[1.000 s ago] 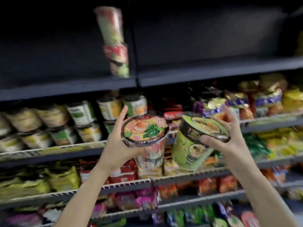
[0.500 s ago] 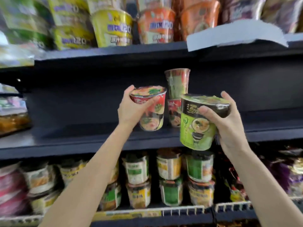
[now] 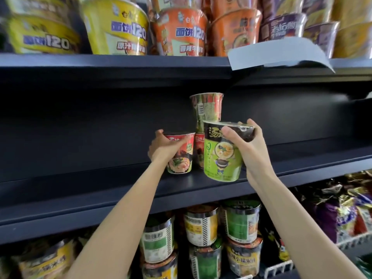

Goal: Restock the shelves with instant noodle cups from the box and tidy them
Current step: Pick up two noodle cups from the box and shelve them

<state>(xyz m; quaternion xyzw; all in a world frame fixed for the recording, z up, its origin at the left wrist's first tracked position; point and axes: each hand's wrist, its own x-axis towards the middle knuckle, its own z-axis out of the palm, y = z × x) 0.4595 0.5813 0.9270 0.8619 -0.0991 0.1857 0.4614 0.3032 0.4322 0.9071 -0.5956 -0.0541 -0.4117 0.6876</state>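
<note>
My left hand (image 3: 164, 148) grips a red noodle cup (image 3: 181, 158) from its left side, its base resting on or just above the dark middle shelf (image 3: 100, 188). My right hand (image 3: 247, 141) holds a green noodle cup (image 3: 220, 160) by its black rim, tilted, hovering just above the shelf's front. Behind them stands a stack of two cups (image 3: 206, 109), the lower one mostly hidden. The box is out of sight.
The upper shelf carries yellow bowls (image 3: 116, 29), orange bowls (image 3: 179, 31) and purple ones, with a loose white paper tag (image 3: 277, 55) hanging over its edge. Below, stacked cups (image 3: 201, 228) and foil snack bags (image 3: 342, 210) fill the lower shelf. The middle shelf is bare to the left.
Both hands have carried the cups forward and down toward the middle shelf. The red cup has dropped to shelf level beside the stack; the view has tilted up and closer.
</note>
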